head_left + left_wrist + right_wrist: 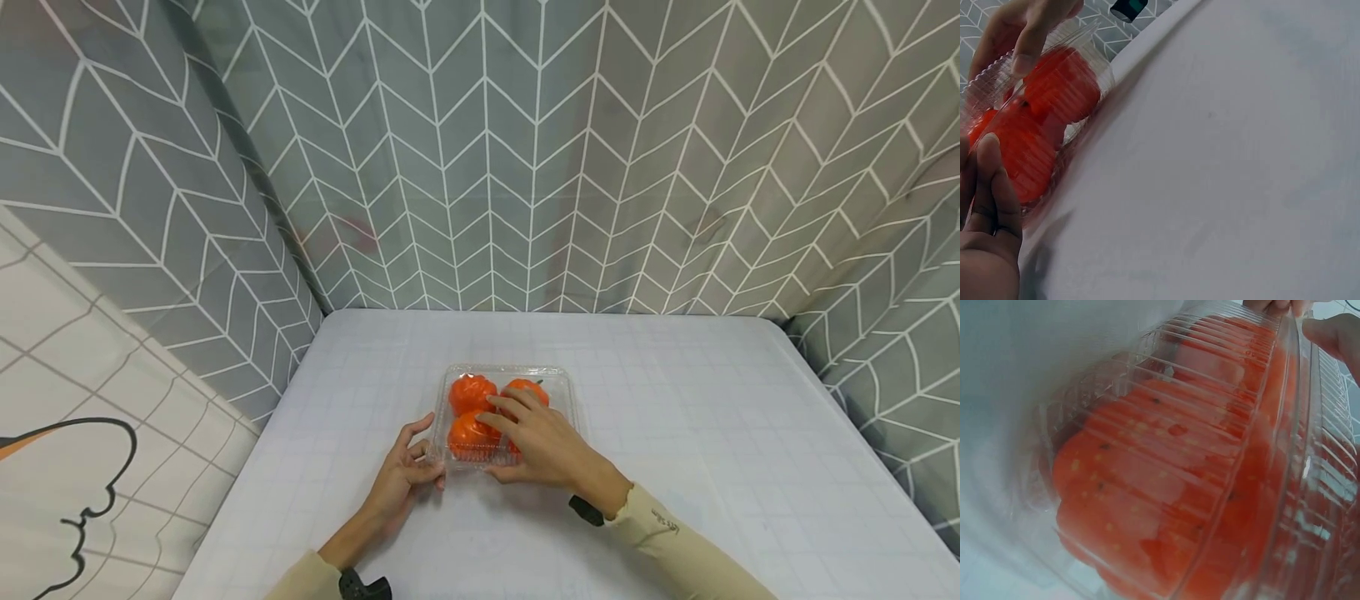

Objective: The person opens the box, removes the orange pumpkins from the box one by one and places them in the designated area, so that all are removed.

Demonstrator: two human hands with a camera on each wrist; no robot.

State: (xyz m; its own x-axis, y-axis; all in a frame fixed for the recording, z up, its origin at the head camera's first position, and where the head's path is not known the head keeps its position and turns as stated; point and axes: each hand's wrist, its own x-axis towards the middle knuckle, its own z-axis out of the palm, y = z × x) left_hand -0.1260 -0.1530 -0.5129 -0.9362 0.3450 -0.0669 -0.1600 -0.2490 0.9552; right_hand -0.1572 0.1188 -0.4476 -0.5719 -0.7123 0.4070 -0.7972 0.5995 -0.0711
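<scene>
A clear plastic clamshell box (564, 385) sits on the table with its lid over several red-orange lobed fruits (472, 393) that look like tomatoes. My left hand (408, 471) is at the box's front left corner, thumb and fingertips pinching the rim. Over the front right of the lid lies my right hand (543, 442), fingers spread across the top and thumb at the front rim. In the left wrist view the right thumb (1024, 59) presses the rim seam. Ribbed clear walls (1210, 425) cover the fruits in the right wrist view. My right palm hides part of the box.
A white cloth covers the table (675, 400) around the box. Grey curtains (510, 167) with white zigzag lines hang behind and at both sides. A white panel (60, 358) with a grid and a black drawn outline stands at the left.
</scene>
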